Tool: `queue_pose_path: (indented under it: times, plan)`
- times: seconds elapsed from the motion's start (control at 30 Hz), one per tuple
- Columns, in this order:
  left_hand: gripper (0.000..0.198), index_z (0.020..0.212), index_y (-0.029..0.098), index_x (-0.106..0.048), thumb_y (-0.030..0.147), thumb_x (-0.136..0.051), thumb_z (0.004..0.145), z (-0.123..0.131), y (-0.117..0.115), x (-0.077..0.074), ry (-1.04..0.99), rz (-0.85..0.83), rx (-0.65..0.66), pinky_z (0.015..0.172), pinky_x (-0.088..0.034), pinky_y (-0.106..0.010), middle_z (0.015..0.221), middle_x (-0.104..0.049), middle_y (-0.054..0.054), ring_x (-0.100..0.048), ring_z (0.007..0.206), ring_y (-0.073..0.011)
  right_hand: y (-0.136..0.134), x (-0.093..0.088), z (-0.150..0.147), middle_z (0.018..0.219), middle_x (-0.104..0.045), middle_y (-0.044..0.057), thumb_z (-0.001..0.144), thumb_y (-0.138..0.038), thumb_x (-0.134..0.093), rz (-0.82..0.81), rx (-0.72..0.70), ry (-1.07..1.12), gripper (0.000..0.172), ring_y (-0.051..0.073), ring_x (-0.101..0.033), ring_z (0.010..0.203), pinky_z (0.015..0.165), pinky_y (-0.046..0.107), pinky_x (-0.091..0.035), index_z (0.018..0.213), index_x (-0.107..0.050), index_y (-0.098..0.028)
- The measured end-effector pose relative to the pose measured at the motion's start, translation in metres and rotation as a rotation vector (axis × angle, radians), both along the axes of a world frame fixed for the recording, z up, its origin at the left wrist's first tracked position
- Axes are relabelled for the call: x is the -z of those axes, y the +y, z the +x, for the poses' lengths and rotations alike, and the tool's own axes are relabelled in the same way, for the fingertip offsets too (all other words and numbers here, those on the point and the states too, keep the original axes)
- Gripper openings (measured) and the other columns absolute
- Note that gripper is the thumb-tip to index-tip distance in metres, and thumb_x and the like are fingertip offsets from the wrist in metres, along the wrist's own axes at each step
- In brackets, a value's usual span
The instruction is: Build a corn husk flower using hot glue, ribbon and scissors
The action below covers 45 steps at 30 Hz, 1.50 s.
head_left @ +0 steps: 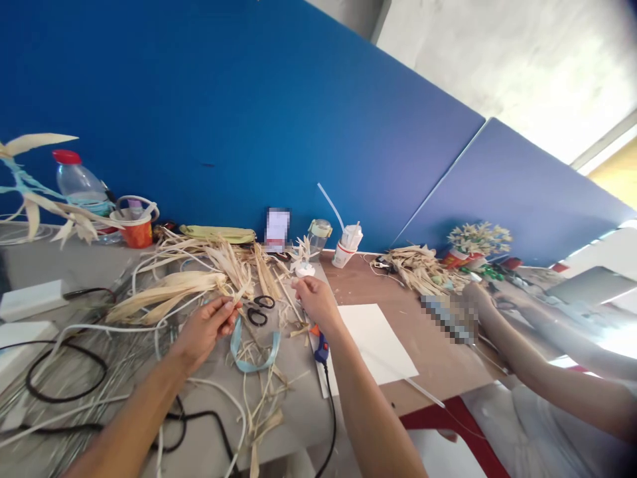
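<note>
Far left: a red-capped bottle stood just beside an orange paper cup, near the blue partition
Husk pile: dried corn husks lay heaped on the table, tangled with white cords
Left hand: thumb and fingertips pinched a husk strip
Handling of the strip: held above the table; judged very light, dry and papery, pliable yet apt to split along the grain, and best gripped flat near an end
Between the hands: black-handled scissors and a looped blue ribbon, clutter in the way of a low reach
Husk flower: upright on a white base, just beyond the right hand
Right hand: fingertips drawn together; whether they gripped anything thin could not be told
Glue gun: below the right wrist, its black cord a likely snag
White sheet: flat, right of the glue gun
Far right: another person's forearm reached over the table
</note>
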<state>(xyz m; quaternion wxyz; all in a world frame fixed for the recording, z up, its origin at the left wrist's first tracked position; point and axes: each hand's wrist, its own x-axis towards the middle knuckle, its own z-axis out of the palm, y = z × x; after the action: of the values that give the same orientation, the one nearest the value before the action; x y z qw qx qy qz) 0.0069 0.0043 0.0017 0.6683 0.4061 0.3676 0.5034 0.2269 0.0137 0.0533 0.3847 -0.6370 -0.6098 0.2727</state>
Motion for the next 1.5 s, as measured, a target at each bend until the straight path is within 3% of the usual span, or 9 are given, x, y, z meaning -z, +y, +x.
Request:
queue_pose_path:
  times: [0.1, 0.33, 0.53, 0.7, 0.87, 1.0, 1.1, 1.2, 1.5]
  plan:
    - [0.027, 0.078, 0.014, -0.064, 0.038, -0.071, 0.069, 0.001, 0.001, 0.003, 0.013, 0.009, 0.021, 0.045, -0.03, -0.015, 0.058, -0.049, 0.004, -0.039, 0.049, -0.0045, 0.017, 0.01, -0.005, 0.078, -0.066, 0.007, 0.085, -0.029, -0.042, -0.091, 0.035, -0.574, 0.028, 0.016, -0.059, 0.072, 0.062, 0.024, -0.04, 0.082, -0.066, -0.016]
    - [0.031, 0.076, 0.014, -0.063, 0.043, -0.07, 0.067, 0.003, 0.0, 0.006, 0.053, 0.042, -0.009, 0.044, -0.029, -0.017, 0.057, -0.049, 0.004, -0.038, 0.047, -0.0056, 0.069, 0.026, -0.024, 0.11, -0.06, 0.023, 0.072, -0.009, -0.053, -0.155, 0.086, -0.698, 0.028, 0.032, -0.05, 0.112, 0.09, 0.04, -0.037, 0.095, -0.068, -0.007]
    - [0.032, 0.078, 0.013, -0.064, 0.043, -0.069, 0.068, 0.004, -0.001, 0.006, 0.089, 0.062, -0.009, 0.043, -0.028, -0.019, 0.057, -0.048, 0.003, -0.039, 0.047, -0.0068, 0.086, 0.032, -0.026, 0.099, -0.065, 0.024, 0.063, -0.006, -0.06, -0.219, 0.076, -0.525, 0.021, 0.035, -0.055, 0.104, 0.085, 0.044, -0.04, 0.082, -0.069, -0.008]
    - [0.031, 0.079, 0.013, -0.064, 0.043, -0.066, 0.071, 0.005, -0.002, 0.007, 0.062, 0.084, 0.026, 0.044, -0.027, -0.019, 0.057, -0.047, 0.004, -0.037, 0.047, -0.0063, 0.085, 0.01, -0.017, 0.064, -0.064, 0.012, 0.064, -0.015, -0.061, -0.2, 0.055, -0.179, 0.002, 0.024, -0.064, 0.074, 0.064, 0.031, -0.046, 0.066, -0.061, -0.014]
    - [0.031, 0.079, 0.014, -0.063, 0.043, -0.067, 0.069, 0.007, -0.005, 0.003, 0.074, 0.072, 0.025, 0.043, -0.024, -0.02, 0.056, -0.046, 0.005, -0.034, 0.045, -0.0055, 0.047, -0.023, -0.016, 0.058, -0.055, -0.002, 0.074, -0.029, -0.048, -0.054, 0.019, 0.192, 0.015, 0.01, -0.054, 0.05, 0.051, 0.021, -0.043, 0.081, -0.053, -0.017]
    - [0.032, 0.078, 0.014, -0.061, 0.044, -0.067, 0.068, 0.007, -0.005, 0.003, 0.079, 0.086, 0.018, 0.043, -0.024, -0.019, 0.056, -0.046, 0.005, -0.033, 0.045, -0.0053, 0.005, -0.01, -0.034, 0.059, -0.056, -0.006, 0.061, -0.024, -0.057, -0.148, -0.205, 0.767, 0.028, 0.005, -0.041, 0.036, 0.038, 0.018, -0.031, 0.088, -0.05, -0.019]
    - [0.032, 0.079, 0.014, -0.062, 0.043, -0.068, 0.067, 0.007, -0.003, 0.005, 0.13, 0.106, 0.011, 0.044, -0.025, -0.02, 0.055, -0.046, 0.005, -0.034, 0.047, -0.007, -0.014, 0.014, -0.052, 0.053, -0.053, -0.007, 0.062, -0.028, -0.061, -0.349, -0.281, 0.752, 0.03, 0.005, -0.037, 0.034, 0.036, 0.018, -0.023, 0.089, -0.053, -0.017]
    - [0.03, 0.079, 0.015, -0.063, 0.042, -0.067, 0.068, 0.006, -0.002, 0.007, 0.202, 0.134, 0.008, 0.045, -0.028, -0.02, 0.055, -0.046, 0.004, -0.036, 0.048, -0.0086, -0.02, 0.028, -0.064, 0.05, -0.046, -0.007, 0.069, -0.04, -0.06, -0.341, -0.309, 0.807, 0.023, 0.003, -0.03, 0.034, 0.036, 0.019, -0.017, 0.073, -0.054, -0.018]
    - [0.024, 0.068, 0.018, -0.065, 0.042, -0.064, 0.068, 0.007, -0.004, 0.001, 0.42, 0.213, 0.048, 0.047, -0.03, -0.022, 0.053, -0.047, 0.003, -0.038, 0.049, -0.0115, -0.015, 0.033, -0.057, 0.041, -0.043, -0.005, 0.08, -0.048, -0.05, -0.274, -0.369, 0.476, 0.041, 0.006, -0.033, 0.033, 0.036, 0.02, -0.021, 0.053, -0.053, -0.018]
